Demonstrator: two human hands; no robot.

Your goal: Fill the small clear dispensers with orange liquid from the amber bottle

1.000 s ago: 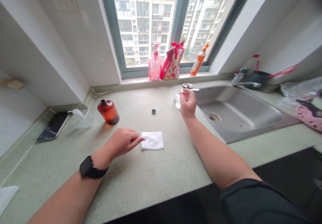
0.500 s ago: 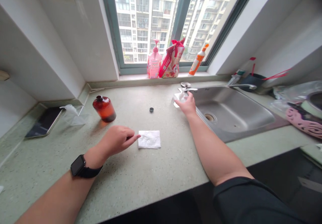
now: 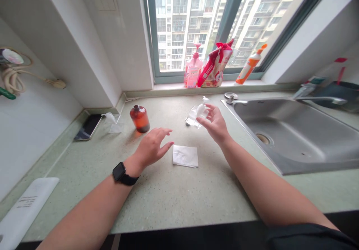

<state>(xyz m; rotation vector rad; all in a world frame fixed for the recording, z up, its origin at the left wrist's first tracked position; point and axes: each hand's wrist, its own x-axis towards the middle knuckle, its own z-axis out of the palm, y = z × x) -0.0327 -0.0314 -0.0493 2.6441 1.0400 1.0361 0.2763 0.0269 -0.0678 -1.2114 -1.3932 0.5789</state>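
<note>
My right hand (image 3: 215, 124) is closed around a small clear pump bottle (image 3: 200, 113) with a white top, raised over the counter. Behind the bottle, a small black cap (image 3: 187, 123) is partly hidden. Fingers apart and holding nothing, my left hand (image 3: 154, 145) hovers just left of a folded white tissue (image 3: 185, 156). An uncapped amber bottle (image 3: 140, 119) with reddish-brown contents stands beyond that hand. Farther left is a clear container with a white pump (image 3: 112, 122).
A phone (image 3: 88, 127) lies near the left wall, and a white slab-like object (image 3: 29, 209) lies at front left. The steel sink (image 3: 277, 167) takes up the right side. A pink pump bottle (image 3: 193, 72), a red bag (image 3: 215, 68) and an orange bottle (image 3: 249, 66) line the windowsill.
My right hand has brought the clear bottle away from the sink's edge, leftward over the counter. My left hand's fingers have spread. The view has turned left.
</note>
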